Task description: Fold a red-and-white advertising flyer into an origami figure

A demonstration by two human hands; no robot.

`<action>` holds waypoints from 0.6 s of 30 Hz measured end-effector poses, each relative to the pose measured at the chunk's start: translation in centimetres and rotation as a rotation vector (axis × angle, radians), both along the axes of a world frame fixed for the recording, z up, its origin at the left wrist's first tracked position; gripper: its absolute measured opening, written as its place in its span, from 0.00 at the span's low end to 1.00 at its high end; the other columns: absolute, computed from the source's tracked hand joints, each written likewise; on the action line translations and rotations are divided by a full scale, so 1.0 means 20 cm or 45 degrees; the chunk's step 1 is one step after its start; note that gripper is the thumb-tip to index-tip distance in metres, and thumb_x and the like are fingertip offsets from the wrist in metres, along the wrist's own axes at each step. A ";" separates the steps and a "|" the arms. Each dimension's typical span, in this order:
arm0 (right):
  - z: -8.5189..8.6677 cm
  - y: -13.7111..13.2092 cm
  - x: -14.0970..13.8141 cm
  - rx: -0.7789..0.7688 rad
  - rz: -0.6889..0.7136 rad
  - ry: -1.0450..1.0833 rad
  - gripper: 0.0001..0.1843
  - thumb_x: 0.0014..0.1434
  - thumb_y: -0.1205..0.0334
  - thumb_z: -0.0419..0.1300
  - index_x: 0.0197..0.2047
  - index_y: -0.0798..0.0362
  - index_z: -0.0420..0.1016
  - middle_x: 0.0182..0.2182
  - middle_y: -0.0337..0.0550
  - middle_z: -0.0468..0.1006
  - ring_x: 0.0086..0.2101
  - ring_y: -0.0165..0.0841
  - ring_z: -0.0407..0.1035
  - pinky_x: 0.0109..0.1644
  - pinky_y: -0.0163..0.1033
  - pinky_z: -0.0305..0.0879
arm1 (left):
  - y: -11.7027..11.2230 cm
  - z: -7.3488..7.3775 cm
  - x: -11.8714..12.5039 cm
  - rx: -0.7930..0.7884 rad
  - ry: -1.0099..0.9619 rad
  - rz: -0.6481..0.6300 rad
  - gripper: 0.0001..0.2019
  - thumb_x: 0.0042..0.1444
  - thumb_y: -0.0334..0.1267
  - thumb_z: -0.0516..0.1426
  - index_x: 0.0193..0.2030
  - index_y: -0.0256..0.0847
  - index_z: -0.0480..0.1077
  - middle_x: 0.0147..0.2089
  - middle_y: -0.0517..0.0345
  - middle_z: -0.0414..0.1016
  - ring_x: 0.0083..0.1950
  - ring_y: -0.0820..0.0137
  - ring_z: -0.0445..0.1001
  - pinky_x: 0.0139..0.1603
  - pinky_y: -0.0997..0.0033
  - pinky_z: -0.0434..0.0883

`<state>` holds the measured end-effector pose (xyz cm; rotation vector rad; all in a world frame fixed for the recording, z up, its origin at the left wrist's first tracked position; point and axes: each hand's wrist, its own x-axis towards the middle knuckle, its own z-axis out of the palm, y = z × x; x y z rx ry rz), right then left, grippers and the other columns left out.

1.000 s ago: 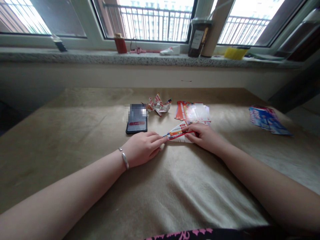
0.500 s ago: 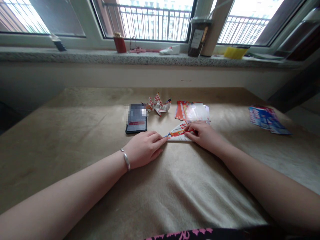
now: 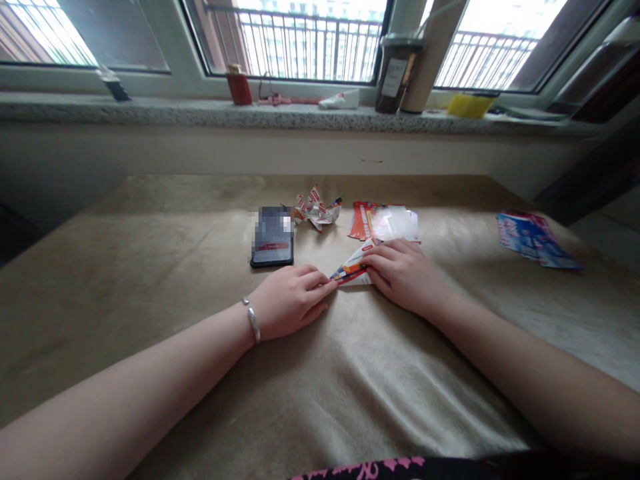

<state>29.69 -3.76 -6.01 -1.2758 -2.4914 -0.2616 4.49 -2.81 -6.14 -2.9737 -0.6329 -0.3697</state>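
Observation:
A folded printed paper (image 3: 352, 265), white with red, orange and blue print, lies on the table between my hands and narrows to a point on its left. My left hand (image 3: 293, 300), with a silver bracelet at the wrist, is closed on that pointed tip, thumb and index finger against it. Over the paper's right part lies my right hand (image 3: 404, 272), its fingers bent together and gripping the folded layers. The right hand hides that end of the paper. A smartphone (image 3: 273, 237) rests just beyond my left hand.
Behind the paper sit a crumpled printed paper (image 3: 317, 210) and a stack of red and white leaflets (image 3: 385, 221). Blue leaflets (image 3: 537, 240) lie at the right. Jars and small items line the stone windowsill (image 3: 300, 119). Wrinkles run through the tablecloth (image 3: 370, 380) in front.
My right hand has shifted slightly left along the paper, and its fingers lie flatter over it. The upper layer is folded further toward me. My left hand stays at the tip.

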 end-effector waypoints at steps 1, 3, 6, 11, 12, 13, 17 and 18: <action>0.01 -0.01 -0.01 -0.005 0.043 -0.024 0.13 0.64 0.60 0.49 0.43 0.50 0.74 0.42 0.44 0.78 0.45 0.39 0.66 0.55 0.48 0.57 | 0.00 0.00 0.00 0.001 0.003 -0.001 0.17 0.61 0.38 0.51 0.55 0.35 0.66 0.45 0.48 0.73 0.45 0.63 0.70 0.45 0.61 0.73; 0.01 -0.02 -0.04 -0.013 0.112 -0.061 0.14 0.64 0.58 0.49 0.42 0.50 0.75 0.41 0.43 0.78 0.46 0.39 0.66 0.60 0.50 0.52 | 0.00 0.00 0.00 0.011 0.000 -0.013 0.17 0.61 0.37 0.51 0.55 0.36 0.66 0.45 0.48 0.73 0.45 0.64 0.70 0.46 0.61 0.73; 0.01 -0.03 -0.06 -0.024 0.174 -0.061 0.13 0.64 0.58 0.50 0.42 0.50 0.75 0.40 0.44 0.78 0.46 0.39 0.66 0.60 0.50 0.51 | 0.00 0.01 0.00 0.038 -0.020 -0.056 0.16 0.61 0.36 0.50 0.54 0.37 0.68 0.45 0.48 0.74 0.45 0.65 0.71 0.46 0.63 0.73; -0.01 -0.03 -0.09 -0.081 0.151 -0.039 0.14 0.64 0.57 0.49 0.40 0.51 0.75 0.38 0.46 0.77 0.43 0.38 0.67 0.54 0.46 0.57 | 0.00 0.02 -0.01 0.117 -0.075 -0.125 0.13 0.63 0.34 0.48 0.47 0.37 0.71 0.44 0.51 0.77 0.45 0.67 0.74 0.44 0.66 0.74; -0.01 -0.03 -0.10 -0.092 0.111 -0.032 0.14 0.64 0.57 0.49 0.38 0.52 0.75 0.37 0.46 0.77 0.42 0.38 0.67 0.52 0.45 0.58 | 0.01 0.02 -0.01 0.132 -0.068 -0.133 0.13 0.63 0.33 0.47 0.47 0.37 0.71 0.44 0.52 0.77 0.46 0.67 0.74 0.43 0.66 0.74; -0.01 -0.03 -0.11 -0.104 0.074 -0.022 0.15 0.64 0.58 0.49 0.35 0.52 0.75 0.35 0.45 0.76 0.40 0.37 0.67 0.50 0.44 0.58 | 0.01 0.02 -0.02 0.144 -0.059 -0.138 0.13 0.63 0.33 0.47 0.47 0.37 0.71 0.44 0.52 0.77 0.46 0.67 0.74 0.43 0.66 0.74; -0.01 -0.02 -0.14 -0.087 0.002 0.054 0.12 0.63 0.59 0.52 0.33 0.52 0.73 0.33 0.45 0.75 0.38 0.37 0.66 0.48 0.44 0.58 | 0.01 0.02 -0.02 0.171 -0.054 -0.136 0.13 0.63 0.34 0.47 0.47 0.36 0.70 0.43 0.51 0.77 0.45 0.67 0.74 0.43 0.66 0.74; -0.02 -0.01 -0.14 -0.099 0.000 0.085 0.11 0.62 0.58 0.53 0.32 0.52 0.73 0.33 0.45 0.75 0.38 0.37 0.66 0.48 0.44 0.57 | 0.01 0.02 -0.02 0.168 -0.046 -0.128 0.13 0.63 0.33 0.47 0.47 0.36 0.70 0.43 0.51 0.77 0.45 0.67 0.74 0.43 0.66 0.74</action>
